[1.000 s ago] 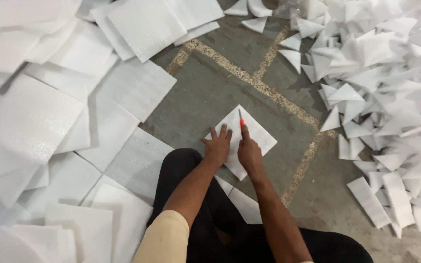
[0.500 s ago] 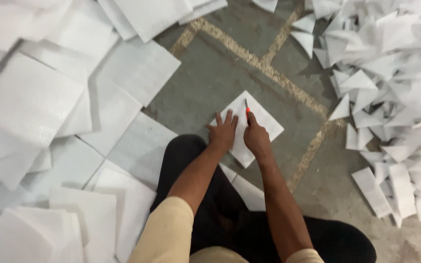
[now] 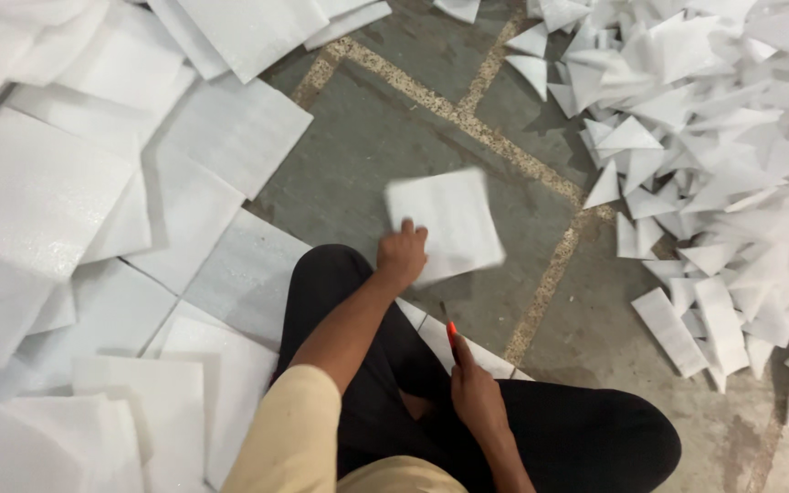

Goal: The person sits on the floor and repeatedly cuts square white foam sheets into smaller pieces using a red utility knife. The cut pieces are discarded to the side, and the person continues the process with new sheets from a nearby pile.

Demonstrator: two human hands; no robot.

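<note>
My left hand (image 3: 401, 255) grips the near edge of a square white foam sheet (image 3: 447, 222), lifted off the grey stone floor and blurred by motion. My right hand (image 3: 474, 393) is drawn back over my lap and is closed on a small cutter with an orange-red tip (image 3: 451, 330) that points away from me. The cutter is well clear of the sheet. I sit cross-legged in black trousers (image 3: 586, 429).
Large white foam sheets (image 3: 93, 210) cover the floor on my left and behind it. A heap of cut white triangles and strips (image 3: 714, 155) lies on the right. Another sheet (image 3: 468, 351) pokes out from under my leg. Bare grey floor (image 3: 367, 155) lies ahead.
The sheet lay flat on the floor under both hands with the cutter on it. Now my left hand has lifted it, and my right hand has pulled the cutter back toward my lap.
</note>
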